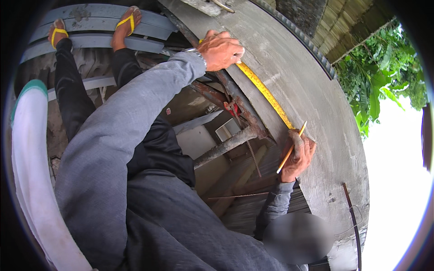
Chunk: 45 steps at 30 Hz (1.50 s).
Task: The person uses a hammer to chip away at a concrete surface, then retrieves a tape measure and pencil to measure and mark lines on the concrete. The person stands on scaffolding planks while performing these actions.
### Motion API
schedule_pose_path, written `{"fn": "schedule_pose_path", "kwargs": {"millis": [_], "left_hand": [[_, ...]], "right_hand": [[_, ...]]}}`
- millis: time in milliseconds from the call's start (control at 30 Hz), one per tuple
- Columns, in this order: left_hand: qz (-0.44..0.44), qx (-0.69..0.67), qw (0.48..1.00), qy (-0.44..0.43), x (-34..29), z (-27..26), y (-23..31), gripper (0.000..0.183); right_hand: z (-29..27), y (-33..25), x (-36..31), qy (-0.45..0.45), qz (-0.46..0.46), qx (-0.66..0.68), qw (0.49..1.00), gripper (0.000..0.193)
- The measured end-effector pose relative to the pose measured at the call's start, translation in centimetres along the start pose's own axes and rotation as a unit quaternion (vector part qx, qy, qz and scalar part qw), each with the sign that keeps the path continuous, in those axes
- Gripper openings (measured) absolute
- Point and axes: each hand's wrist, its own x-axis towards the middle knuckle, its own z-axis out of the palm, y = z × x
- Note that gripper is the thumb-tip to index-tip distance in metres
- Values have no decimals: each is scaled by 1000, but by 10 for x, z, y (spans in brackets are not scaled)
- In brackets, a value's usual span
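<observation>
A yellow tape measure blade (266,92) is stretched along a grey concrete surface (298,86). My left hand (220,50), at the far end, is closed around the tape; a bit of yellow also shows on its other side. My right hand (299,156) is closed nearer to me, pinching the tape's near end against the concrete edge. Between its fingers sits a slim yellow-orange pencil (290,151), its pointed tip toward the concrete. A blurred round patch hides part of my right sleeve.
My feet in yellow flip-flops (58,32) stand on grey metal beams (95,22). A rusty steel frame (244,113) borders an opening with a lower space beneath. Rebar (352,221) sticks out near the concrete's right edge. White cloth with a green edge (34,135) hangs at left. Leafy plants (379,81) grow beyond.
</observation>
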Motion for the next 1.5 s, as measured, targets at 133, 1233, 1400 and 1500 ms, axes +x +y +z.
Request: {"fn": "schedule_pose_path", "kwargs": {"millis": [133,1233,1400,1500], "left_hand": [[-4,1,1000,-7,0,-8,0,17],[29,-27,997,-65,-50,-36,1,16],[0,-2,994,-105,-95,-73,4,15],[-19,14,991,-129,-111,-97,13,16]], "right_hand": [[2,-2,-1,8,16,-37,999,37],[-4,-26,-36,51,53,-15,997,28],[-21,-60,-32,45,56,41,997,30],[-32,-72,-33,37,60,46,996,29]]}}
